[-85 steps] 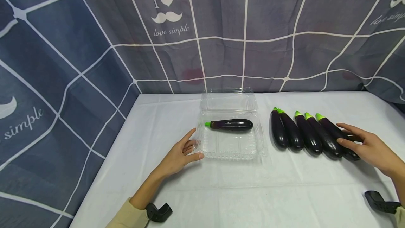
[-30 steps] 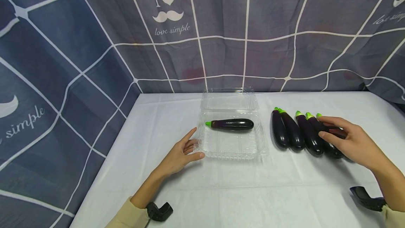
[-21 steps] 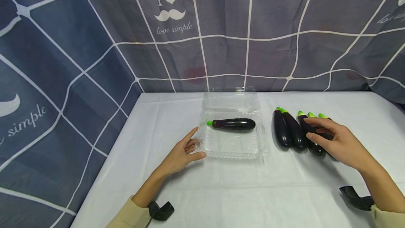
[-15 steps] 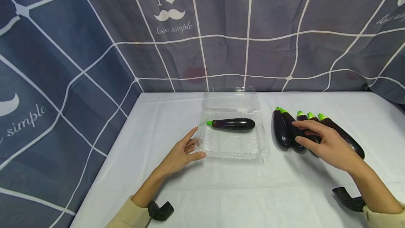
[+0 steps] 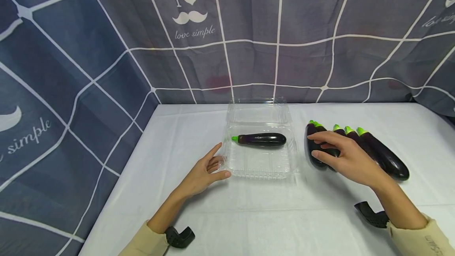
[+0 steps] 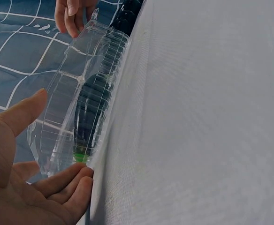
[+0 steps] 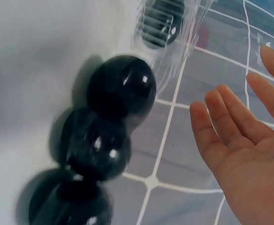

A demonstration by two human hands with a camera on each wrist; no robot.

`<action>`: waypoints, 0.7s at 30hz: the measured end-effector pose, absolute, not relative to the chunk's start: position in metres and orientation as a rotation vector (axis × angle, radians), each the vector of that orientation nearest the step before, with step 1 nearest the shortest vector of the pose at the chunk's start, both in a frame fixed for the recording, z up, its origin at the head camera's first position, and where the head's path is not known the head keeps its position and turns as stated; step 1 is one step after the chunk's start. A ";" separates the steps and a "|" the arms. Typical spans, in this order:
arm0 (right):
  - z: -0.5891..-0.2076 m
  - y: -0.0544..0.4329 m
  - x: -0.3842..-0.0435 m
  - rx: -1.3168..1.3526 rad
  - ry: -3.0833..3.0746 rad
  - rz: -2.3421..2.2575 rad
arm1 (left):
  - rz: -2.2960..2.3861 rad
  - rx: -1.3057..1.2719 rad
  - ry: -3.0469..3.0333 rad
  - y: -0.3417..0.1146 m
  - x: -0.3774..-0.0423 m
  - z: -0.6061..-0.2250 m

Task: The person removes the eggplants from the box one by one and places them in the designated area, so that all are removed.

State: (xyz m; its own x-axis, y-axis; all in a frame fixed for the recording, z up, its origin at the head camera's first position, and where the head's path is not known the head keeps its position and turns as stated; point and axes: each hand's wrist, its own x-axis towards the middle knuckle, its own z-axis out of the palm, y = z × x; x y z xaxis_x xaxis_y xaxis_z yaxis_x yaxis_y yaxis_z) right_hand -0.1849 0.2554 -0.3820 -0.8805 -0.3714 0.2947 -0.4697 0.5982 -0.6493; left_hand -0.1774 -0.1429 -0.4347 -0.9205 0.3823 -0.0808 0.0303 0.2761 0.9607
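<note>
A clear plastic clamshell container (image 5: pixel 256 165) lies with its lid folded back. One dark purple eggplant (image 5: pixel 264 140) with a green stem rests crosswise in its base. My left hand (image 5: pixel 202 175) is at the container's left side, fingers touching its wall and thumb apart from them. To the right, several eggplants (image 5: pixel 387 157) lie side by side, stems pointing away. Over the leftmost of them hovers my right hand (image 5: pixel 345 157), partly hiding them. In the right wrist view the right hand (image 7: pixel 245 140) has extended fingers with nothing held, apart from the rounded eggplant ends (image 7: pixel 123 86).
A white cloth (image 5: pixel 270 216) covers the table. Behind and to the left hangs a grey-blue curtain (image 5: pixel 249 66) with white grid lines. Black wrist mounts (image 5: pixel 179 237) are worn on both forearms.
My right hand has swept left across the row, from the rightmost eggplant to the leftmost ones, uncovering the right end. The left hand and the eggplant in the container stay put.
</note>
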 end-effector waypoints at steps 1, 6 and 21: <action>-0.382 0.253 -0.186 0.729 -2.683 1.152 | 1.685 0.377 2.255 -0.143 -0.177 -0.435; -0.384 0.238 -0.191 0.796 -2.657 1.170 | 1.682 0.379 2.258 -0.143 -0.178 -0.435; -0.396 0.195 -0.216 0.972 -2.584 1.309 | 1.681 0.369 2.262 -0.143 -0.178 -0.436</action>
State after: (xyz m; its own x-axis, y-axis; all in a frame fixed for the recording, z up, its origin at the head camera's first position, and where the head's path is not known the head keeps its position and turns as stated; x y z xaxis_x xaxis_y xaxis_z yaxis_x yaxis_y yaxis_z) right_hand -0.2163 0.1945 -0.3955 -0.7943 -0.5000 0.3450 -0.5739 0.4316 -0.6959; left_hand -0.1784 -0.1435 -0.4358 -0.9226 0.3763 -0.0847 0.0276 0.2834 0.9586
